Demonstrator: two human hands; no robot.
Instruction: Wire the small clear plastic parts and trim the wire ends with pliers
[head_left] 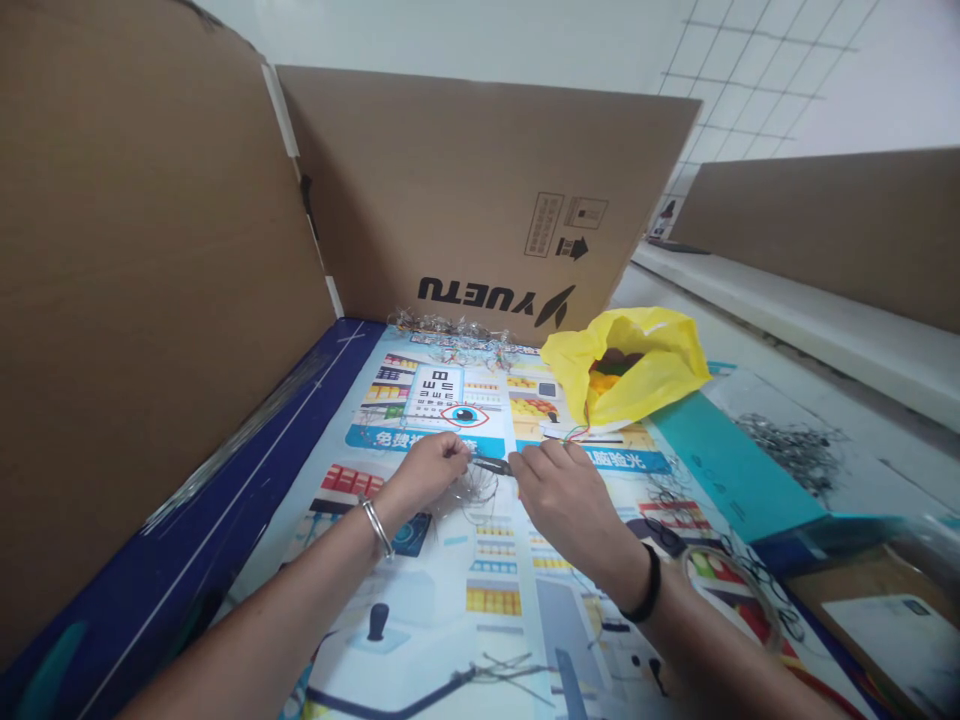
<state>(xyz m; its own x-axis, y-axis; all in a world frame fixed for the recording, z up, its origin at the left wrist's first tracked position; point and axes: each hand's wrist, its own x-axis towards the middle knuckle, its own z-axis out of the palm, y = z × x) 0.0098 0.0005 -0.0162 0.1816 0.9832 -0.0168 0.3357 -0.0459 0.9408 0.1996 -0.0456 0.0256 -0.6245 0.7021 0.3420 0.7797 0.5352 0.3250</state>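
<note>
My left hand (439, 465) is closed in a pinch, a silver bangle on its wrist; what sits between thumb and finger is too small to make out, perhaps thin wire. My right hand (559, 495), with a black band at the wrist, grips a pair of pliers (491, 466) whose dark jaws point left and reach the left fingertips. Just below the jaws hangs a loose tangle of thin wire (476, 490). Both hands are above the printed poster sheet (442, 630) covering the table.
Cardboard panels (465, 190) stand at the back and left. Wire clumps (457, 335) lie along the back panel. A yellow bag (637, 365) stands open at right, beside a teal strip (739, 470). Farther right is a dark wire pile (795, 450). Long wires (510, 670) lie in front.
</note>
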